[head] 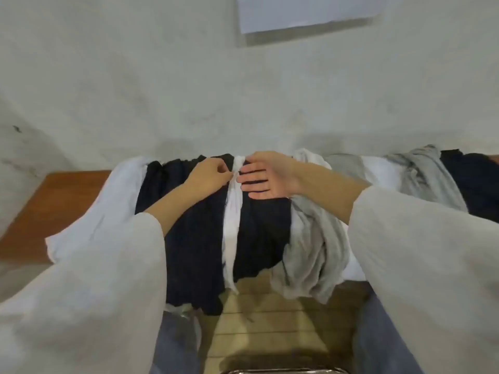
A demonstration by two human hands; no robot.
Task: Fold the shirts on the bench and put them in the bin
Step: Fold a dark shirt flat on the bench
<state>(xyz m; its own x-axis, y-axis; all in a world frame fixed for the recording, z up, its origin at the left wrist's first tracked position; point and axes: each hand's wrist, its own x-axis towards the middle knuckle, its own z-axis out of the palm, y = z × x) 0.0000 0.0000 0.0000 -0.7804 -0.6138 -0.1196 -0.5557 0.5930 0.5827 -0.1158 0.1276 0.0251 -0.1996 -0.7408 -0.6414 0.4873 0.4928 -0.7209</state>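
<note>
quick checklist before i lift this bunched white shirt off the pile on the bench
1. Grip: ok, the left hand pinches the top of the bunched white shirt.
2. Second hand free: ok, the right hand is open, fingers straight, beside that pinch over the dark shirt.
3. Shirt free of the pile: cannot tell, it lies between dark folds.
4. Folding space: ok, the bench shows bare wood at its left end.
5. Neighbours stable: not ok, the grey shirt hangs over the front edge.
6. Bin located: cannot tell, only a metallic edge shows at the bottom of the view.
</note>
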